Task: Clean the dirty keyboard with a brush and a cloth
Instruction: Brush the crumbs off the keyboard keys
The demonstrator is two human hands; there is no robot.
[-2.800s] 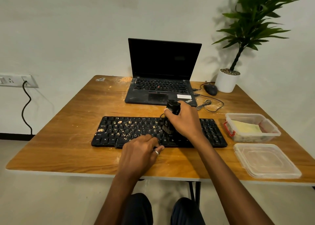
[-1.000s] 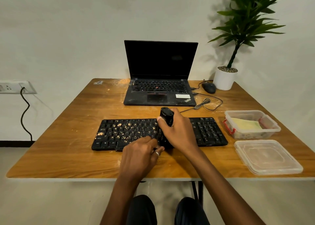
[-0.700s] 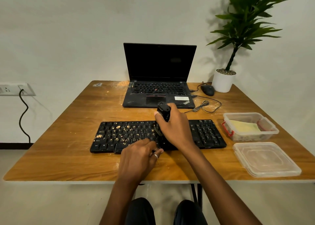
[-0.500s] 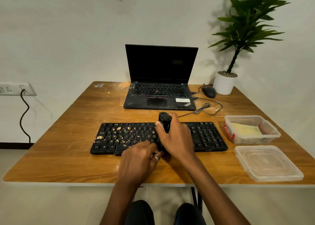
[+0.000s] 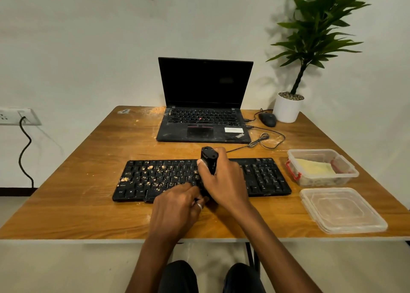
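Observation:
A black keyboard (image 5: 261, 177) lies across the wooden table (image 5: 88, 206), its left half speckled with tan crumbs. My right hand (image 5: 224, 179) grips a black brush (image 5: 208, 158) upright over the keyboard's middle, with the bristles hidden behind my hands. My left hand (image 5: 177, 210) rests on the keyboard's near edge with its fingers on the keys, holding it in place. A yellow cloth (image 5: 317, 167) lies inside an open clear plastic box (image 5: 295, 171) to the right of the keyboard.
An open black laptop (image 5: 204, 106) stands behind the keyboard, with a mouse (image 5: 268, 119), a cable and a potted plant (image 5: 288, 108) at the back right. The box's clear lid (image 5: 341, 210) lies at the front right. Crumbs dust the table.
My right hand has shifted the brush slightly left along the keyboard and stroked it forward and back. My left hand stays on the near edge. The view has shifted a little.

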